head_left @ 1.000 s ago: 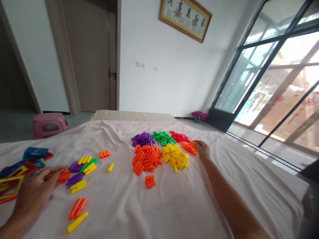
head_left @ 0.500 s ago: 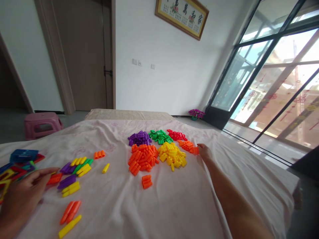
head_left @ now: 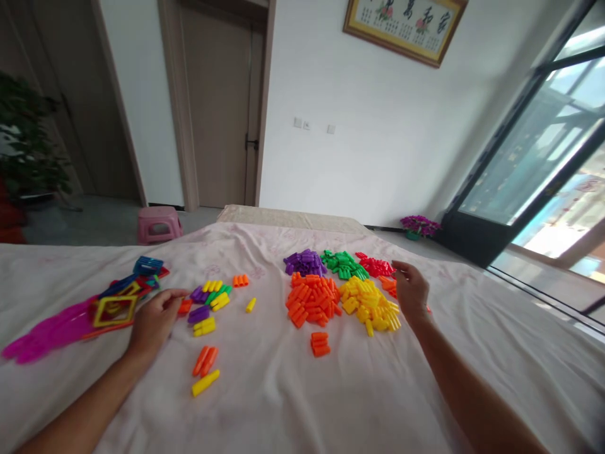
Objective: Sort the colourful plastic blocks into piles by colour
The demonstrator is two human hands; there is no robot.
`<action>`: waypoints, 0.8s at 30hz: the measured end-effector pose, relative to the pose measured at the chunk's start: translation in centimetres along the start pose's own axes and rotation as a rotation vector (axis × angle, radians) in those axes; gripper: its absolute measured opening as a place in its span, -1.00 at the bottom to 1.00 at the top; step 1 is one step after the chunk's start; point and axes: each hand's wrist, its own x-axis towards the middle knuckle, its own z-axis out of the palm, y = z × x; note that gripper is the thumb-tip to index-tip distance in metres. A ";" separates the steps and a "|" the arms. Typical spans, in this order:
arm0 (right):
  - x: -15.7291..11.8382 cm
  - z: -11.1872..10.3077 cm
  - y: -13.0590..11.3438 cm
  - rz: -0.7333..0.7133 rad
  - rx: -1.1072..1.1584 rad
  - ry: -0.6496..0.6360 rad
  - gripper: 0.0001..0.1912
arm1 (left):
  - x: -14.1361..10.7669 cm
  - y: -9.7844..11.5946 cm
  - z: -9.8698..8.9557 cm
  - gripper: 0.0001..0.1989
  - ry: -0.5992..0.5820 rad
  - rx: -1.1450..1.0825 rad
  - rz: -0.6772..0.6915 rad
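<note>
My left hand (head_left: 158,318) is closed in a pinch at an orange plastic building piece (head_left: 184,307), beside a small group of purple pieces (head_left: 199,313), green pieces (head_left: 221,292) and yellow pieces (head_left: 205,326). My right hand (head_left: 412,290) reaches to the right edge of the red pile (head_left: 375,265), fingers bent together; what is in them is hidden. Just under that hand lie flat orange pieces (head_left: 388,286). Left of it are heaps of yellow pieces (head_left: 371,305), orange pieces (head_left: 312,297), green pieces (head_left: 345,263) and purple pieces (head_left: 305,261).
Plastic frames (head_left: 116,309) and a magenta item (head_left: 57,334) lie at the left on the cloth-covered table (head_left: 265,403). Nearer me are two orange sticks (head_left: 205,360) and a yellow stick (head_left: 206,383). A pink stool (head_left: 159,224) stands beyond the table.
The view has turned to the left. My right hand has shifted from the end of the orange row to the red pile. My left hand stays by the same orange piece.
</note>
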 end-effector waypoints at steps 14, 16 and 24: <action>-16.8 18.0 -23.7 -0.651 -0.002 -0.965 -0.47 | 0.2 -0.3 -0.1 -0.68 -0.023 -0.107 0.030; -17.2 20.1 -24.9 -0.693 -0.136 -0.989 -0.43 | 0.2 -0.3 -0.2 -0.66 -0.025 -0.110 0.032; -16.8 22.5 -26.0 -0.700 -0.313 -1.057 -0.70 | 0.4 -0.6 -0.1 -0.66 -0.048 -0.101 0.007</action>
